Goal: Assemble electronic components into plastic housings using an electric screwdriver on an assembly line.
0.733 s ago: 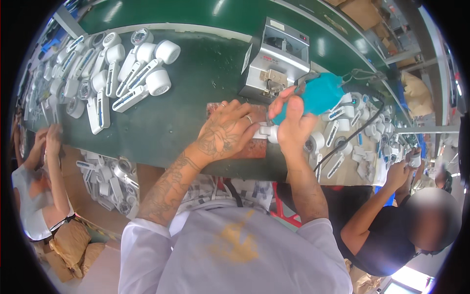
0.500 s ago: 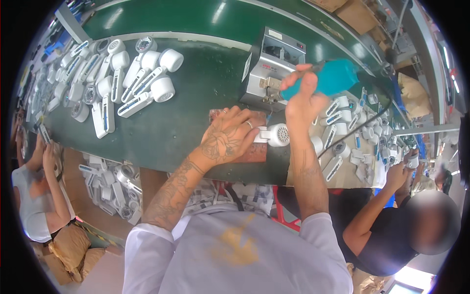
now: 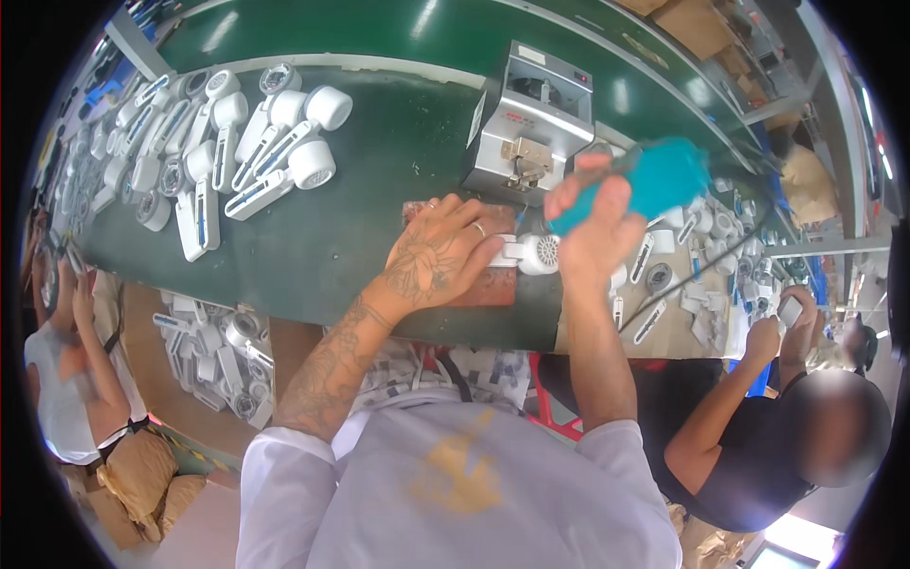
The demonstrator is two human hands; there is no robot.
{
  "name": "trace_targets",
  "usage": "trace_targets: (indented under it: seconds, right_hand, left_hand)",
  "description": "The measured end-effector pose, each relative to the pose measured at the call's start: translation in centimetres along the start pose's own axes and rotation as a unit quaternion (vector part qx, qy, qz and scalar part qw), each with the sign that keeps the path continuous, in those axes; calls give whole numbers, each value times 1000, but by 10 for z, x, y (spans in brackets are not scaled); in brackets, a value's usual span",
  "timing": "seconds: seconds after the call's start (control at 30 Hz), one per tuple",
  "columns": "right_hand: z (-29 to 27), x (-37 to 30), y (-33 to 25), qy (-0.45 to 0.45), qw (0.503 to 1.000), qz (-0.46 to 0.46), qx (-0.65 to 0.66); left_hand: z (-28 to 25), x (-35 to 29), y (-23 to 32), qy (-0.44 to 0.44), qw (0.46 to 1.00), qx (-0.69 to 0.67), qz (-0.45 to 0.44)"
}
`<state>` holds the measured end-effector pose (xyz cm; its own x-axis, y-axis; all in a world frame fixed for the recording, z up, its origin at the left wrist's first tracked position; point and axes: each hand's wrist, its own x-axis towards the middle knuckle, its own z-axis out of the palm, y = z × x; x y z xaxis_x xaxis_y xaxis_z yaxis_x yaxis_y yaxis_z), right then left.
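Note:
My left hand (image 3: 445, 254) presses down on a small white fan-shaped device (image 3: 531, 252) that lies on a reddish mat (image 3: 479, 284) on the green bench (image 3: 379, 142). My right hand (image 3: 592, 223) grips a teal electric screwdriver (image 3: 654, 180), raised and tilted just to the right of the device. The tool's tip is hidden by my fingers.
A grey box machine (image 3: 531, 123) stands right behind my hands. Several white fan devices (image 3: 237, 142) are piled at the bench's left, more parts (image 3: 682, 275) at the right. A bin of parts (image 3: 218, 351) sits below. One person (image 3: 66, 379) sits left, another (image 3: 758, 417) right.
My right hand has lifted the teal screwdriver up and to the right, away from the device. My left hand stays pressed on the white device.

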<state>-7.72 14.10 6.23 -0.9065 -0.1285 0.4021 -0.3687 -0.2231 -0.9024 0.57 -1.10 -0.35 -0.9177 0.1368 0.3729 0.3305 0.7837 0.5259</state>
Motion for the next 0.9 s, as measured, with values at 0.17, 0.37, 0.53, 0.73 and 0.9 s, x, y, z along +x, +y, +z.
trace_targets:
  seconds: [0.17,0.37,0.53,0.73,0.9]
  right_hand:
    - [-8,-24,-6,-37,999,16,-31]
    - [-10,-32,7,-44,996,22,71]
    - [-11,-37,16,-56,998,16,33]
    - [-11,-42,15,-55,998,8,20]
    - [-17,-53,5,-9,998,42,51]
  left_hand:
    - [-7,3,5,-6,1000,-26,4]
    - [-7,2,4,-16,999,-31,3]
    - [-9,2,8,-27,999,-16,2]
    - [-8,6,11,-25,999,-39,12]
    - [-8,-1,13,-4,997,-29,66]
